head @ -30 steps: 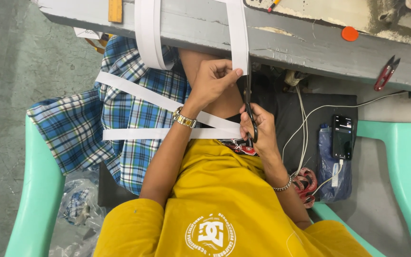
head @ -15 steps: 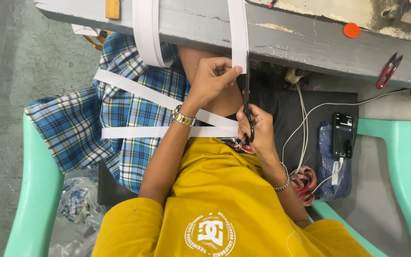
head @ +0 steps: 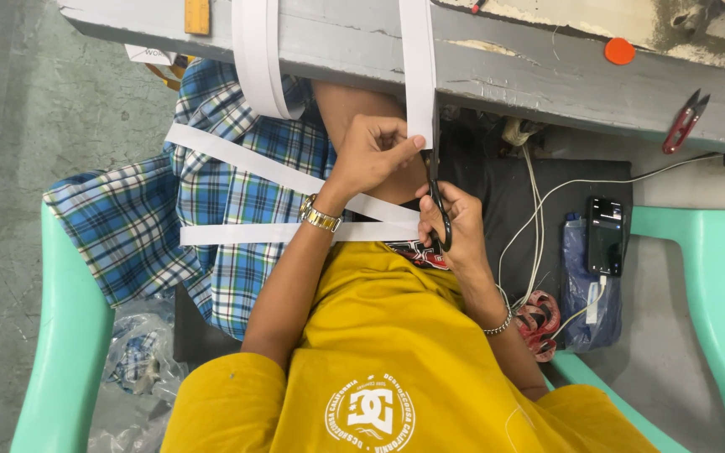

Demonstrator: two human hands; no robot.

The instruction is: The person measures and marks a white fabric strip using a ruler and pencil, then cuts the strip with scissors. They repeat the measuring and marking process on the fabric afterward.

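Note:
My left hand [head: 372, 153] pinches a white strip [head: 418, 75] that hangs down from the grey table edge [head: 513, 80]. My right hand [head: 455, 222] grips black-handled scissors [head: 436, 197], blades pointing up along the strip's right edge just beside the left fingers. Two more white strips [head: 253, 172] lie across my lap over a blue plaid cloth [head: 186, 210]. I wear a yellow shirt [head: 388, 352] and a gold wristwatch [head: 320, 216].
Another white band [head: 255, 59] loops over the table edge at left. Red thread snips [head: 683, 122] lie on the table at right. A phone [head: 606, 235] with white cables rests on a blue bag on the seat. Teal chair arms [head: 60, 335] flank me.
The scissors have shifted slightly upward along the hanging strip. Both hands otherwise keep their places.

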